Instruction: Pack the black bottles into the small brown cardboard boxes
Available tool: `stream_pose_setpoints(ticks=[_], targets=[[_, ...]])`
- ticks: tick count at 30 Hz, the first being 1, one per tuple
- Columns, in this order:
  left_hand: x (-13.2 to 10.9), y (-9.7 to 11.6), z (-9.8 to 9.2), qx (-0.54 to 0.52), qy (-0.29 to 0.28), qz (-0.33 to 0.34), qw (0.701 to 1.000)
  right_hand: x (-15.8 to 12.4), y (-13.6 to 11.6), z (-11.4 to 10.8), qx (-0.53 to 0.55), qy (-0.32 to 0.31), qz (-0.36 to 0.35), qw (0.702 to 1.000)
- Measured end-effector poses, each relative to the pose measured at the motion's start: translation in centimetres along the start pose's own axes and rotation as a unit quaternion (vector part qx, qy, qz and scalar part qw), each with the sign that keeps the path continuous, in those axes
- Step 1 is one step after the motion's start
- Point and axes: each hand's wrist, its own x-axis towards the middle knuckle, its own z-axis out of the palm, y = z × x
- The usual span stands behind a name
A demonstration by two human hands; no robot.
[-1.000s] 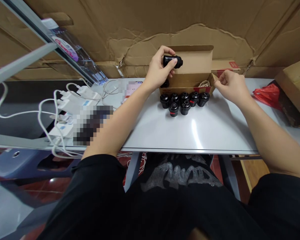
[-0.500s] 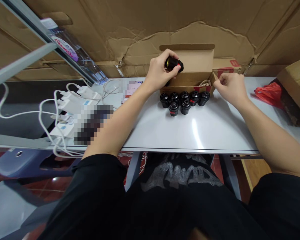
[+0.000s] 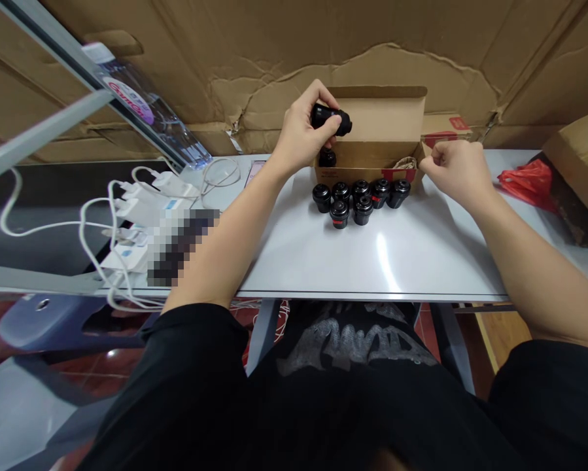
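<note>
White tabletop (image 3: 294, 261), torn cardboard wall (image 3: 274, 46) — left hand (image 3: 301, 127) gripping a black cylinder (image 3: 330, 119)

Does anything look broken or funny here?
Yes! The brown cardboard sheet behind the white table has its top layer torn away in a long, ragged patch, just above the open cardboard box. It looks odd because the edges are rough and peeling, as if ripped, not cut.

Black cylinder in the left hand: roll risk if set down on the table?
Likely rolls if laid on its side: the black cylinder in the left hand looks round along its length. Stood on end it should hold, like the standing black cylinders. The glossy white tabletop may let it slide.
</note>
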Motion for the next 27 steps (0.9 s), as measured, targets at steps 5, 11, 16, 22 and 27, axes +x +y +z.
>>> stream_pose_setpoints(ticks=[5, 11, 16, 22, 27], targets=[[0.0, 0.9, 0.2, -0.018, -0.023, -0.022, 0.999, 0.0, -0.2, -0.7, -0.010, -0.031, -0.001, 0.999], [-0.4, 2.3, 0.7, -0.021, -0.036, -0.032, 0.999, -0.1, -0.3, -1.1, -0.004, -0.032, 0.001, 0.999], [-0.2, 1.0, 0.3, -0.023, -0.051, -0.029, 0.998, 0.1, 0.2, -0.9, 0.000, -0.023, 0.002, 1.000], [-0.4, -0.2, -0.3, 0.010, -0.072, -0.031, 0.997, -0.1, 0.1, -1.3, 0.024, -0.040, 0.002, 0.999], [-1.6, 0.8, -0.1, 0.109, -0.108, -0.013, 0.988, -0.3, -1.5, -2.2, -0.078, -0.065, 0.027, 0.994]])
